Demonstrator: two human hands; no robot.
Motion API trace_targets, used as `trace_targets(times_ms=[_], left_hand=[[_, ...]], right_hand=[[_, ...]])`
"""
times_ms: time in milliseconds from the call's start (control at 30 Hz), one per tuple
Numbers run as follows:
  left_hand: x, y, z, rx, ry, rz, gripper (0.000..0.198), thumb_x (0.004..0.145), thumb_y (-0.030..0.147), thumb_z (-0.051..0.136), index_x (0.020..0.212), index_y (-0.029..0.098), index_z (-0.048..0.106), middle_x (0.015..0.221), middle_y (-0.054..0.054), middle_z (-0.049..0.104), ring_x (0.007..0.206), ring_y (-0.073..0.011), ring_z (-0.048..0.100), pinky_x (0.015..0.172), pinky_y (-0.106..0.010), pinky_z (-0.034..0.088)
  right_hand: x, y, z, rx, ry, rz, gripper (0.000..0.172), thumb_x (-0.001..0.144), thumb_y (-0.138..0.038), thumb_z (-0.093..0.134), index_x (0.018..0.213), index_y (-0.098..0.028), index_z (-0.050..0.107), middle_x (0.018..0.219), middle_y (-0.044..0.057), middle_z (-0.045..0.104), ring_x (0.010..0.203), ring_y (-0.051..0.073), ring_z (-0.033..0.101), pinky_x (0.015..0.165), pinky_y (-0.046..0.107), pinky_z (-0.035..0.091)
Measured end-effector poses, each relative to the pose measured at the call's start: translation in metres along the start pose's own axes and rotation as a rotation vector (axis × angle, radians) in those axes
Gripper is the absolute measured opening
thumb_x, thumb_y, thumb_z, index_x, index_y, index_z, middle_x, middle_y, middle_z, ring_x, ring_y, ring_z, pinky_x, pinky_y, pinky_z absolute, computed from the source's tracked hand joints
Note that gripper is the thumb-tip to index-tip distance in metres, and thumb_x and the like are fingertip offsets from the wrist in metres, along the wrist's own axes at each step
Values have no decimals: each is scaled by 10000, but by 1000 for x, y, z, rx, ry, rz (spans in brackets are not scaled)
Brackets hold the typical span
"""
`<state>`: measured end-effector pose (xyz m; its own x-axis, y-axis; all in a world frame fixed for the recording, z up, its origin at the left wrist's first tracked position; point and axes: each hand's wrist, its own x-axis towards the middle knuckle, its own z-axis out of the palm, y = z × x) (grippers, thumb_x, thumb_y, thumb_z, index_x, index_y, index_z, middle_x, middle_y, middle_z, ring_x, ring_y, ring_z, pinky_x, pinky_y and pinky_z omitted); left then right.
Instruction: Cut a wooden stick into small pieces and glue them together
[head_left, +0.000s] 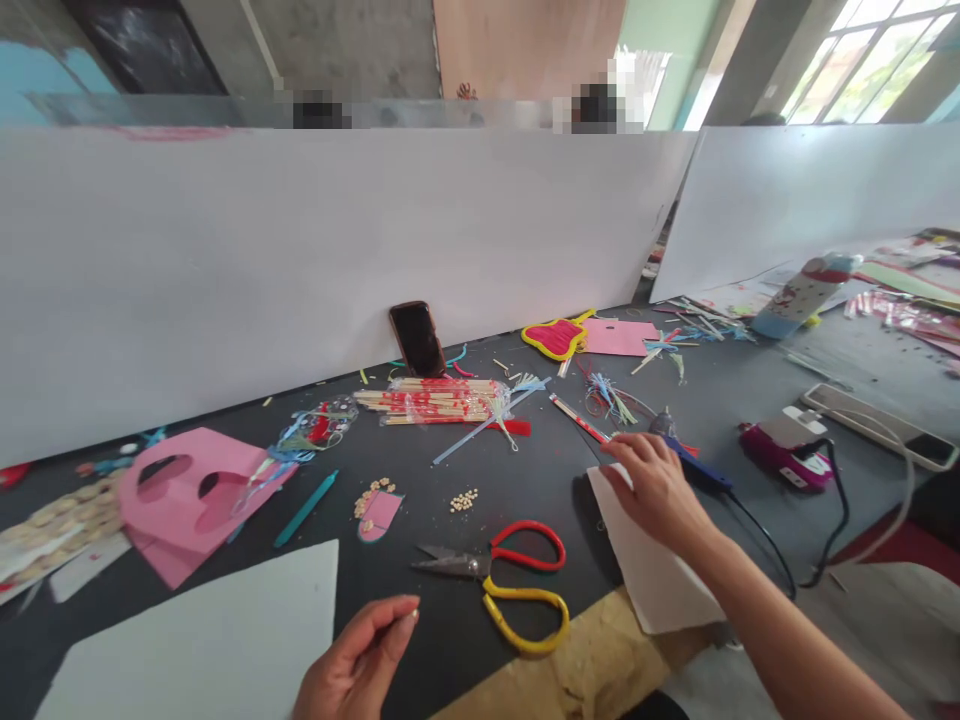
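Observation:
My left hand (360, 655) is at the bottom centre, thumb and forefinger pinched on a tiny pale piece (415, 613), mostly hidden. My right hand (651, 492) is palm down with its fingers stretched to the left, above the top of a white sheet (652, 575). Just beyond its wrist lies a blue glue gun (697, 462) with a cord. Scissors (480, 567) with one red and one yellow handle lie partly spread between my hands. Behind them are a small pile of pale round pieces (463, 500) and a pink cutout (380, 515) with similar pieces along its edge.
Bundled wooden sticks (435, 402) lie mid-table, with a phone (418, 338) leaning against the white partition (337, 240). At left are a teal pen (306, 508), a pink cutout sheet (191, 450) and a white board (210, 640). A purple power adapter (787, 458) and bottle (802, 295) stand right.

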<state>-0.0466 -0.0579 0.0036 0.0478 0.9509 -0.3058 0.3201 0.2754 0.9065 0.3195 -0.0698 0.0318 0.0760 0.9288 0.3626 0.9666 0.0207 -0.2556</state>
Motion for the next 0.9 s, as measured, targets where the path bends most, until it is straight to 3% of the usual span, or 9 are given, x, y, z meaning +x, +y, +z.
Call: trace_targets(times_ms=[133, 233, 333, 600, 733, 900], left_hand=[[2, -1, 4, -66, 29, 14, 412, 602, 591, 724, 763, 214, 763, 864, -56, 736, 849, -228, 664, 783, -242, 531], [3, -2, 5, -180, 81, -46, 417, 603, 566, 742, 797, 197, 748, 843, -55, 723, 824, -207, 640, 756, -235, 512], [4, -2, 4, -299, 131, -97, 426, 582, 535, 775, 806, 177, 722, 795, -44, 700, 784, -179, 602, 719, -221, 485], [0, 7, 5, -397, 148, -39, 382, 651, 516, 744, 748, 159, 651, 698, -12, 594, 691, -139, 498, 630, -210, 404], [0, 11, 2, -474, 156, -19, 321, 697, 458, 734, 762, 155, 651, 685, -3, 568, 655, -119, 478, 636, -217, 396], [4, 13, 1, -687, 162, -48, 306, 667, 417, 775, 771, 155, 653, 725, 0, 575, 619, -91, 475, 623, -222, 406]], right_hand=[[-19, -66, 14, 122, -184, -229, 163, 868, -228, 544, 1012, -243, 621, 1011, 49, 632, 933, 199, 555, 809, 314, 482], [-34, -96, 26, 87, -332, -261, 412, 748, -264, 712, 1141, -240, 590, 1124, 62, 622, 1012, 265, 536, 873, 408, 485], [-41, -104, 36, 11, -310, -245, 516, 678, -247, 767, 1163, -245, 590, 1147, 70, 631, 1001, 306, 543, 839, 473, 498], [-30, -102, 54, 111, -282, -374, 442, 734, -152, 655, 1167, -209, 583, 1065, 97, 661, 930, 249, 628, 793, 383, 552], [-27, -98, 55, 321, -287, -276, 379, 754, -169, 576, 1128, -233, 592, 1073, 83, 669, 874, 221, 669, 756, 349, 571], [-28, -105, 42, 852, -403, 65, 397, 836, -369, 569, 1212, -248, 531, 1036, 81, 691, 892, 212, 685, 759, 301, 571]])
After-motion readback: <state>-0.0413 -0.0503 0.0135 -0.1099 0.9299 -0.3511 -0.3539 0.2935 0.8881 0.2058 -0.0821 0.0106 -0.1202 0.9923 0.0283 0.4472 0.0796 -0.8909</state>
